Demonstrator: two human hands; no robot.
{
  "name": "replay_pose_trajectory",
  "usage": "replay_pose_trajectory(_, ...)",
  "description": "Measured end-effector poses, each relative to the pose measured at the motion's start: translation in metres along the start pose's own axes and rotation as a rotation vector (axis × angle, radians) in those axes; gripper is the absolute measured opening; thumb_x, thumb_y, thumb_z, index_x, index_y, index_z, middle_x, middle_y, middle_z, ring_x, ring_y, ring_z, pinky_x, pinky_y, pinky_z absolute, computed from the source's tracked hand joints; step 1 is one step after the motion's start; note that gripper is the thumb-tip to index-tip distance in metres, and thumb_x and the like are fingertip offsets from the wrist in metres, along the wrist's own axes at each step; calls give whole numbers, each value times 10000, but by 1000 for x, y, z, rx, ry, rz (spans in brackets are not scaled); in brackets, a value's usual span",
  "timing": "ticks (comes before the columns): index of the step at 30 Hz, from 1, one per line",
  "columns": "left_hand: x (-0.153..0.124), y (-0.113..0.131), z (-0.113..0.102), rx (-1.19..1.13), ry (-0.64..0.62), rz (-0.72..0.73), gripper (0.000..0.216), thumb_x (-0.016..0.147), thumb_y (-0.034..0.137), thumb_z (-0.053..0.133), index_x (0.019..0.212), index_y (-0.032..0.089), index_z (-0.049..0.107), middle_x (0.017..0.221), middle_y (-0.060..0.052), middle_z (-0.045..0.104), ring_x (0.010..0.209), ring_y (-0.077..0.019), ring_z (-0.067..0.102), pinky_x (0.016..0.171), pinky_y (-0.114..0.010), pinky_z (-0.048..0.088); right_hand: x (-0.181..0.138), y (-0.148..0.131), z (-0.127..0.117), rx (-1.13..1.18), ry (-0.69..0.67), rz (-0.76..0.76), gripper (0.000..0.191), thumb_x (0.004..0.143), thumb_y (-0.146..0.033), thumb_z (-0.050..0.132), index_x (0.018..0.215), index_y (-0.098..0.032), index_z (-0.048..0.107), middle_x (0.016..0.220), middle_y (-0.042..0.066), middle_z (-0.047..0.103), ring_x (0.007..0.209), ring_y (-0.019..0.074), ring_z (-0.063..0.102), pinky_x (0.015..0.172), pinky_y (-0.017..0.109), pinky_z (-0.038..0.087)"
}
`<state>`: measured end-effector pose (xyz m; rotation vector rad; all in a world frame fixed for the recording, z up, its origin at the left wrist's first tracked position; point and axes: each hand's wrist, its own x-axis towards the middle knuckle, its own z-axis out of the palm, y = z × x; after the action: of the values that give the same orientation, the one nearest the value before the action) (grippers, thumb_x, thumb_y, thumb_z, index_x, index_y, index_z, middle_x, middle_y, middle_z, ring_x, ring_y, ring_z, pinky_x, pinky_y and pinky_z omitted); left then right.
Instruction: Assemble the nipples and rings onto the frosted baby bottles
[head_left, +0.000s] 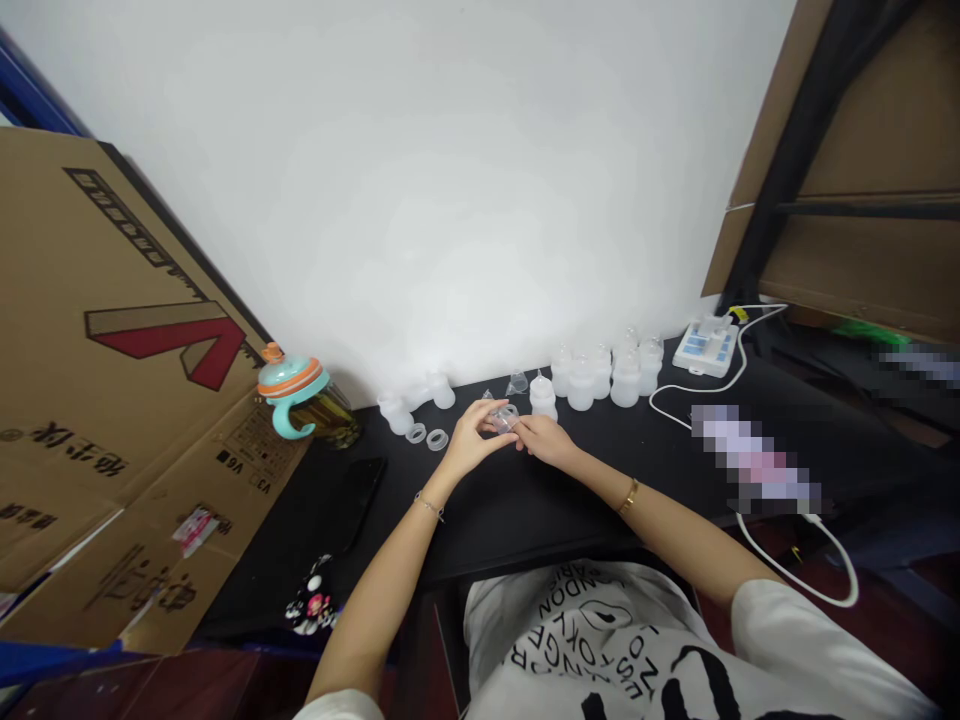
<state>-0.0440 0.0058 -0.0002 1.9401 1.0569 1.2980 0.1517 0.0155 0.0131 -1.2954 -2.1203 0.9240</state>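
My left hand (471, 440) curls its thumb and fingers around a clear plastic ring (506, 418), which looks like a bottle collar. On the ring's right side, the fingers of my right hand (546, 441) are closed against it; whether a teat sits inside cannot be made out. Just behind stands a small translucent baby bottle (543, 395) with a teat on top. A loose clear teat (517, 383) lies beyond my fingers. To the left are two more collar rings, one nearer (437, 439) and one farther (416, 433), beside open bottle bodies (395, 412).
Several assembled bottles (600, 375) stand by the wall, right of my hands. A power strip (705, 346) with a white cable lies farther right, near a blurred object (754, 458). At left are a drink jug (307, 395), a dark phone (358, 503) and a cardboard box (150, 400).
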Motion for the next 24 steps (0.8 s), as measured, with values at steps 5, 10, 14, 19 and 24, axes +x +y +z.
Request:
replay_pose_trajectory(5,2,3,-3,-65,86,-96,695,708,355,931,1336,224,665,1348,-126,677,925,-173,732,851,-321,638,-4,-1,-11,-75,234,-140,280,984,-445,650,1131,-231,755,777,9,739,704,174,658,641,258,373)
replay_pose_trajectory(10,4,0,-5,-112,137,-148,676,672,345,948,1275,190,684,1078,-84,762,889,-177,734,856,-322,631,-9,2,-18,-26,408,-398,309,996,-445,612,1161,-230,761,821,34,746,653,167,625,690,287,471)
replay_pose_trajectory(14,5,-4,-6,-104,164,-149,685,668,348,948,1282,193,688,990,-63,759,885,-181,737,855,-331,630,-7,4,-24,33,770,-441,370,983,-452,612,1261,-227,708,1185,128,733,1063,286,666,934,415,532)
replay_pose_trajectory(19,5,-7,-7,-85,202,-127,657,673,354,943,1263,207,697,1026,-72,740,881,-177,734,820,-323,633,17,28,-36,265,721,-183,811,836,-464,772,1538,-212,455,1530,187,521,1335,344,565,1077,513,503)
replay_pose_trajectory(24,5,-9,-9,-60,229,-90,631,678,361,940,1246,214,707,1127,-96,721,891,-178,734,780,-308,637,39,57,-39,373,423,49,948,589,-338,962,1421,-216,524,1395,160,642,1264,347,645,1075,505,516)
